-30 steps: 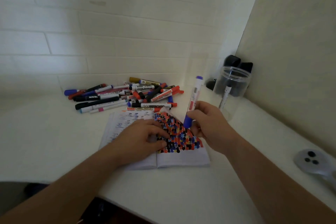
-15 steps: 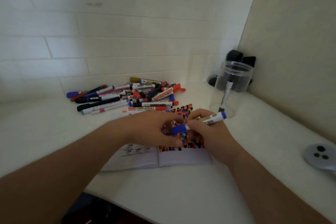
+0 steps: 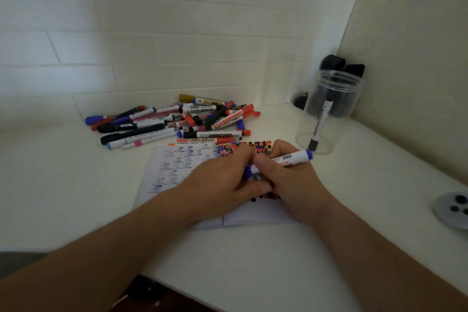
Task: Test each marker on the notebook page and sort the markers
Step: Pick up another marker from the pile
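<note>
Over the open notebook (image 3: 182,172) on the white tabletop (image 3: 63,185), my right hand (image 3: 286,180) has its grip curled round the barrel of a blue marker (image 3: 281,161), which lies nearly level, its end cap pointing toward the clear jar (image 3: 329,111). My left hand (image 3: 222,180) pinches the cap end, fingers curled on it; I judge I am pulling the cap off to test the tip.

If the cap gives way suddenly, my hands could jerk apart and the wet tip smear my fingers or streak across the dense patch of red, blue and black dots. A wide swing could also knock the jar, a light-looking transparent plastic cylinder holding one slim white marker with a black cap.

Behind the notebook, the marker pile (image 3: 177,121) is a loose heap of smooth round barrels, likely to roll if bumped. The paper looks thin and matte.
</note>
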A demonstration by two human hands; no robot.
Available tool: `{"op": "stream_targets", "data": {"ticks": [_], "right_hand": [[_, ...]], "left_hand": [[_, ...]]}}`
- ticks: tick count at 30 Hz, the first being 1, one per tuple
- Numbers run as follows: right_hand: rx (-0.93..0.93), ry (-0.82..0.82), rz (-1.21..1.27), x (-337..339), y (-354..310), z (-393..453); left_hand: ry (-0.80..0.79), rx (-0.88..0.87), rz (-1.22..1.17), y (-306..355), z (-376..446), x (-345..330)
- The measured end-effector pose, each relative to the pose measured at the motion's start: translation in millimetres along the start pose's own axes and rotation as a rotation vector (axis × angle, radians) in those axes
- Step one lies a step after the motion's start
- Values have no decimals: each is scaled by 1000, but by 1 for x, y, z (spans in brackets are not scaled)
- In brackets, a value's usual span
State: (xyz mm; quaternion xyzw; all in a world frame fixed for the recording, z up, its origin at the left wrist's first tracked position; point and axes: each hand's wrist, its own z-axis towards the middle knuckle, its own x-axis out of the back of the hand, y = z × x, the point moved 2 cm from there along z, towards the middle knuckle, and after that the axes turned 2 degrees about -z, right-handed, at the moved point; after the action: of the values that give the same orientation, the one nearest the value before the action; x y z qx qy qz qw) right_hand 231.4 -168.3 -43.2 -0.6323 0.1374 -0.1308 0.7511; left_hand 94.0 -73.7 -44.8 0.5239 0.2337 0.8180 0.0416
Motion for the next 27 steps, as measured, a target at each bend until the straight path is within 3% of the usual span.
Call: {"op": "stream_targets", "data": {"ticks": [4,7,12,16,22,27], "right_hand": [[-29,-19,-13,-2,8,4],[-15,58,84,7,4,9],[-18,116,169,27,-1,8],[-7,76,57,29,-10,3],[-84,58,-346,17,-8,-6],[-137,119,-389,15,-6,-7]], "left_hand": [[72,61,-37,-3,-2,-4],[126,154,-92,-8,-2,0],[27,301,-46,-13,-13,8],[14,351,-123,-20,-12,8],[6,271,-115,-29,-11,6],[42,208,-101,-34,-9,1]]}}
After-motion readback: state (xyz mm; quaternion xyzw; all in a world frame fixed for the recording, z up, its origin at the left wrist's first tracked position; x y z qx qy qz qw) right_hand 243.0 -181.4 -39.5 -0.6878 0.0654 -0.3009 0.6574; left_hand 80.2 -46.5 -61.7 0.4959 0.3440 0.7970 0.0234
